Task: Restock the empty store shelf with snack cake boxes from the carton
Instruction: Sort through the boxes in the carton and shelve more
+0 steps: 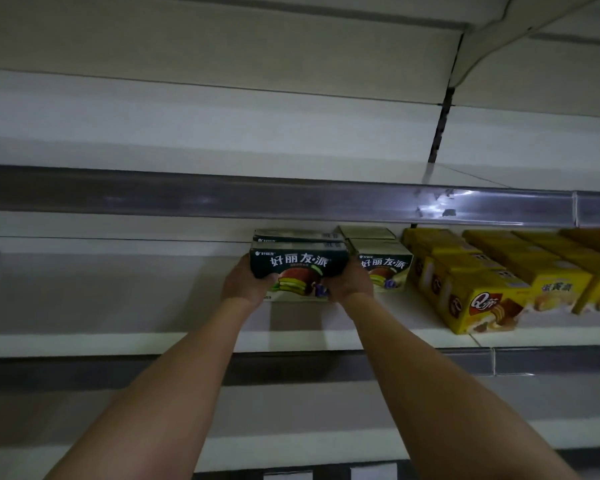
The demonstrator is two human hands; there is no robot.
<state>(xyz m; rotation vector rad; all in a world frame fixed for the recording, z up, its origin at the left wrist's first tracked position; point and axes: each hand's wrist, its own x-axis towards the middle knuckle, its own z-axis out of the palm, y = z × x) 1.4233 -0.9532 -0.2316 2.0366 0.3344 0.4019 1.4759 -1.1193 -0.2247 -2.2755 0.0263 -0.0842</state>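
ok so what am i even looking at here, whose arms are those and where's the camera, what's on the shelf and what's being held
There is one picture, taken by a wide-angle camera worn on a person's head, looking forward at a store shelf. The two bare arms reaching in from the bottom belong to that person; there is no machine.

The left hand and right hand grip a dark green snack cake box from either side, at the white shelf. It seems to sit on top of another box, though the hands hide most of that. Right beside it is a matching green box, with more behind both. Further right stand rows of yellow snack boxes. The shelf's left part shows only bare board. The carton is not in view.
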